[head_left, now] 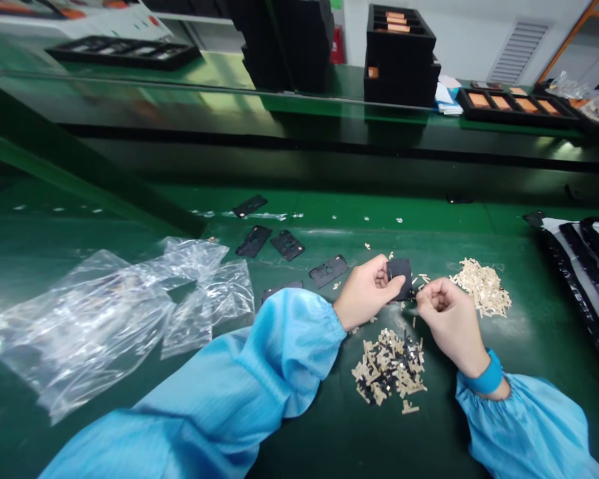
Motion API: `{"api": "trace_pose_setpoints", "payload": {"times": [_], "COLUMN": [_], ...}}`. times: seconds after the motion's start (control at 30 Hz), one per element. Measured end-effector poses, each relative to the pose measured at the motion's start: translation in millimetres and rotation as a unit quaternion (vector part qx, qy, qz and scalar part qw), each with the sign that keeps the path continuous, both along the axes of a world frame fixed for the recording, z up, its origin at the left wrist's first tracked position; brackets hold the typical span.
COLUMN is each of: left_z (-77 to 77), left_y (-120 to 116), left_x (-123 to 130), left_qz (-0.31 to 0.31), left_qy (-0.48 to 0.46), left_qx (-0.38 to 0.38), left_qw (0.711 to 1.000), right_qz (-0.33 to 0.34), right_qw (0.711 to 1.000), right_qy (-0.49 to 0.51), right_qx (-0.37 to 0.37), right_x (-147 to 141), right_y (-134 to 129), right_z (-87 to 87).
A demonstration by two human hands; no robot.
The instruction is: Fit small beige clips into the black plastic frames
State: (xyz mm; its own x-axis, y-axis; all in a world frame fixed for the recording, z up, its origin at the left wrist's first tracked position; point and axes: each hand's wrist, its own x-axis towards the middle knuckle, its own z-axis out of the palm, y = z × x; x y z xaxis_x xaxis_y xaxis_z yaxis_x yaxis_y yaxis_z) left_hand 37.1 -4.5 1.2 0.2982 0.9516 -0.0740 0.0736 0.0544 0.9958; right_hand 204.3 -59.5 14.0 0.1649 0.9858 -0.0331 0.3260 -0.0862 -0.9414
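Note:
My left hand grips a flat black plastic plate between thumb and fingers, just above the green table. Close to the plate's right edge, my right hand has its thumb and forefinger pinched together; what they hold, if anything, is too small to make out. Below both hands lies a pile of small beige and black pieces. A second heap, of beige strips, sits to the right of my right hand. Similar black plates, one of them a dark plate, lie left of my left hand.
Crumpled clear plastic bags cover the table's left side. Black trays in bags stand at the right edge. A green slanted post rises at left. Behind, a shelf carries stacked black boxes and a compartment tray.

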Motion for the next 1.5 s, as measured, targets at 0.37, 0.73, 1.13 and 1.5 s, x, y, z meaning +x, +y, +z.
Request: {"api": "trace_pose_setpoints", "payload": {"times": [0.37, 0.73, 1.13, 1.5], "left_z": [2.0, 4.7, 5.8, 4.4], "left_y": [0.1, 0.1, 0.2, 0.5], "left_x": [1.6, 0.7, 0.6, -0.3], "left_qz": [0.018, 0.014, 0.002, -0.01], "left_qy": [0.057, 0.079, 0.044, 0.02], "left_qx": [0.057, 0.065, 0.057, 0.047], "left_qw": [0.997, 0.995, 0.997, 0.999], "right_qz": [0.033, 0.048, 0.059, 0.068], "right_qw": [0.997, 0.995, 0.995, 0.992], "right_qy": [-0.068, -0.088, -0.006, 0.018], "right_qx": [-0.016, -0.026, -0.087, -0.105], "right_x": [3.0, 5.4, 9.8, 11.9], "right_y": [-1.1, -1.5, 4.4, 5.5], "right_z": [2.0, 0.4, 11.2, 12.7]}}
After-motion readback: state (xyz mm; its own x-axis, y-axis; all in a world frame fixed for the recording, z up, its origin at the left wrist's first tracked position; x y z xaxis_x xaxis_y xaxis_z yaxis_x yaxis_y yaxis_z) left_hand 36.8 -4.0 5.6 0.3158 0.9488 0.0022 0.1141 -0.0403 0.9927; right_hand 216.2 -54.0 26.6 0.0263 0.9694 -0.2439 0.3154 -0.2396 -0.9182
